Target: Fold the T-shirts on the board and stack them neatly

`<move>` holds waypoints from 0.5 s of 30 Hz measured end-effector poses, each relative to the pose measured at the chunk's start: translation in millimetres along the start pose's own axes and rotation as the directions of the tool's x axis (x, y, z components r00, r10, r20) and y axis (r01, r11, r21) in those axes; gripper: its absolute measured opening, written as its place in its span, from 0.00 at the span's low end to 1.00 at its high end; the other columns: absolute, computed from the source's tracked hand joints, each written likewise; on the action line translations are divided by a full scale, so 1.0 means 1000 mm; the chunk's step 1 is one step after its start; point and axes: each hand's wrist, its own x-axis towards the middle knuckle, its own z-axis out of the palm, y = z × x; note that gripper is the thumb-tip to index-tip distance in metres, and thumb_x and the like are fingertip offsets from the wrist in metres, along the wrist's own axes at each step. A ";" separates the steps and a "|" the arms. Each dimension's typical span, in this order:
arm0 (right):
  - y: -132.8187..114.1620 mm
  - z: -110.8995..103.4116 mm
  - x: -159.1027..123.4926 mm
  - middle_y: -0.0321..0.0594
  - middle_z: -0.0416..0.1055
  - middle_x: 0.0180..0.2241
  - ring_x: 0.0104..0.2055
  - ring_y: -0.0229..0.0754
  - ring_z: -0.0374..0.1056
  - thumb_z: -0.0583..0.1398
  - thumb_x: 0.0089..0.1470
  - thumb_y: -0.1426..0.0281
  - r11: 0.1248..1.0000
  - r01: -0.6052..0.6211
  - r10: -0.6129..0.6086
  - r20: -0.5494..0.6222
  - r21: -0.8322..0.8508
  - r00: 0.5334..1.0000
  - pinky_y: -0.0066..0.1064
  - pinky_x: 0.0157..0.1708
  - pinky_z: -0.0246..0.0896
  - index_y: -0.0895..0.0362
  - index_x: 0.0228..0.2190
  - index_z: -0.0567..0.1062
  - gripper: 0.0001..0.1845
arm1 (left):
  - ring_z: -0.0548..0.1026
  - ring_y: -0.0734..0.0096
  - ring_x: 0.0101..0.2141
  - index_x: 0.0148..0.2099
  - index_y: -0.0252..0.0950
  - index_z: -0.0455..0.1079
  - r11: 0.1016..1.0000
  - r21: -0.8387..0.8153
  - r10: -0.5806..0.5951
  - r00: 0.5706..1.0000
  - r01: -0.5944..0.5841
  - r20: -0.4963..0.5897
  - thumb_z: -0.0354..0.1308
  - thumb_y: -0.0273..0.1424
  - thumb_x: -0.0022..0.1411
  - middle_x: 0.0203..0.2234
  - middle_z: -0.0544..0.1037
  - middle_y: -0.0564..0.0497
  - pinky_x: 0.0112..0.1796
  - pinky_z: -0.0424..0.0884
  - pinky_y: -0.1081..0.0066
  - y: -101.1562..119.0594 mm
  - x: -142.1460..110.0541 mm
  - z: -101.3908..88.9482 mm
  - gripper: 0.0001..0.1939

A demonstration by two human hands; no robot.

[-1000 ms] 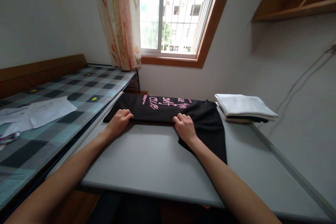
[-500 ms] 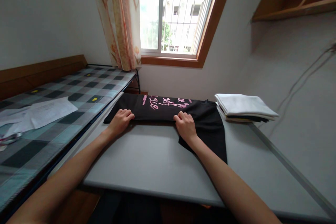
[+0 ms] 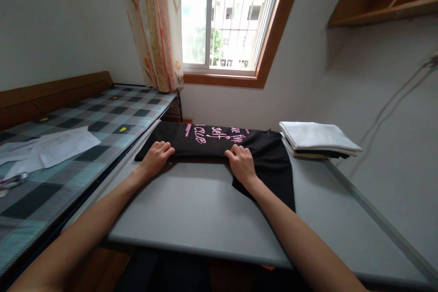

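Note:
A black T-shirt (image 3: 205, 148) with pink lettering lies partly folded across the far side of the white table (image 3: 191, 210). My left hand (image 3: 158, 156) is closed on its near edge, toward the left end. Farther right along the same edge, my right hand (image 3: 240, 162) grips the fabric with curled fingers. Part of the shirt, probably a sleeve, spreads out flat beneath and to the right of my right wrist. The fingertips of both hands are mostly hidden in the cloth.
A stack of folded clothes (image 3: 320, 139), white on top and dark below, sits at the table's right rear. On the left stands a bed with a checkered mattress (image 3: 137, 100) and loose papers (image 3: 65, 146). A wooden shelf (image 3: 386, 16) hangs at upper right.
Hardly anything differs. My right hand has shifted very slightly left, still holding the shirt's edge; my left hand and the shirt look the same.

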 end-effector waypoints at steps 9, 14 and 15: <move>-0.001 0.003 -0.005 0.42 0.69 0.36 0.37 0.43 0.58 0.56 0.61 0.72 0.995 0.094 -0.097 0.134 0.026 0.986 0.34 0.36 0.44 0.54 0.33 0.77 0.09 | 0.69 0.62 0.35 0.36 0.38 0.68 0.992 -0.126 0.041 0.989 -0.023 0.142 0.53 0.19 0.55 0.34 0.73 0.48 0.38 0.62 0.63 -0.013 -0.004 0.002 0.09; -0.001 0.002 -0.003 0.42 0.70 0.36 0.38 0.43 0.60 0.56 0.60 0.73 0.999 0.052 -0.054 0.179 0.015 0.982 0.35 0.36 0.45 0.53 0.33 0.77 0.09 | 0.70 0.62 0.36 0.35 0.39 0.69 0.981 -0.180 -0.040 0.988 0.067 0.147 0.52 0.19 0.51 0.33 0.74 0.49 0.38 0.63 0.64 -0.029 -0.012 0.000 0.11; -0.002 0.002 -0.003 0.43 0.70 0.36 0.38 0.43 0.60 0.56 0.60 0.73 0.999 0.046 -0.047 0.182 0.013 0.982 0.35 0.36 0.45 0.53 0.34 0.77 0.10 | 0.70 0.61 0.36 0.34 0.39 0.68 0.979 -0.182 -0.065 0.987 0.091 0.146 0.52 0.19 0.51 0.33 0.73 0.49 0.38 0.63 0.64 -0.032 -0.014 -0.001 0.11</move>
